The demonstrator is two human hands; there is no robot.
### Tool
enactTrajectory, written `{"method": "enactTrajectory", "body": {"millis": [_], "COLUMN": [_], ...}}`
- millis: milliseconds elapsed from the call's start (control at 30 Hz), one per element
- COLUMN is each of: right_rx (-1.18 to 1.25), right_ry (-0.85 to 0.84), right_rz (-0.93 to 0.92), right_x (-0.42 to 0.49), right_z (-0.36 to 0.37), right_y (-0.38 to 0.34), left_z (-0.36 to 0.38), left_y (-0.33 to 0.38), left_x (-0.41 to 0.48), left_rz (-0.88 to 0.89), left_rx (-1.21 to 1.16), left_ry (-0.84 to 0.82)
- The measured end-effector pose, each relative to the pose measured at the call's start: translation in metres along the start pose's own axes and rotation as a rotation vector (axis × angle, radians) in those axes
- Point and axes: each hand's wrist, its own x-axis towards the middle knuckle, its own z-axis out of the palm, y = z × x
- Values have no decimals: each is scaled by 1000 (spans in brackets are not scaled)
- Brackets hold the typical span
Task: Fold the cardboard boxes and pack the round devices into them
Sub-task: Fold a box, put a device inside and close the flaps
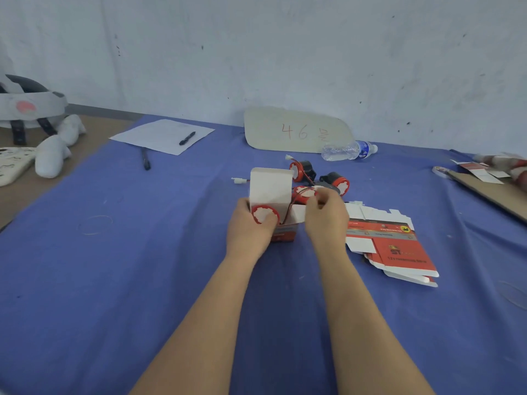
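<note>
The left hand [249, 228] grips the box [271, 186] with a device [265, 214] at its open mouth. At three o'clock, the right hand [325, 216] pinches the wire [292, 202]. Loose wire could snag the flap and jam the closing.

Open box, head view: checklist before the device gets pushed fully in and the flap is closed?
1. Box top flap up, mouth open: ok.
2. Left hand grips the box, thumb on the round device: ok.
3. Device is at the mouth with its red-rimmed face outward; whether it is fully seated: cannot tell.
4. Wire tucked inside: not ok. It runs out of the box up to the right hand, which pinches it.
5. Bottom flaps closed: cannot tell, hidden by the left hand.
6. Next stock is present, with spare devices behind the box and flat boxes to the right: ok.
</note>
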Motion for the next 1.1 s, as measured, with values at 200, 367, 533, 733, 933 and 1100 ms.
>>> {"method": "enactTrajectory", "body": {"millis": [200,367,533,733,933,1100], "right_rx": [213,341,398,189,4,-184], "right_ry": [68,208,219,-4,-101,-38], "right_rz": [263,242,-23,-192,-185,-235], "right_x": [18,19,8,-2,-1,-3], "right_z": [-14,-20,-13,-7,-4,1], "right_y": [16,20,3,-12,-7,-4], "left_z": [4,5,7,6,6,7], "left_y": [2,2,6,6,5,4], "left_x": [-3,-1,-3,-6,-5,-5], "left_rz": [-9,-30,23,35,24,37], "left_rx": [37,44,180,255,122,116], "left_ry": [-213,-279,-112,109,81,96]}}
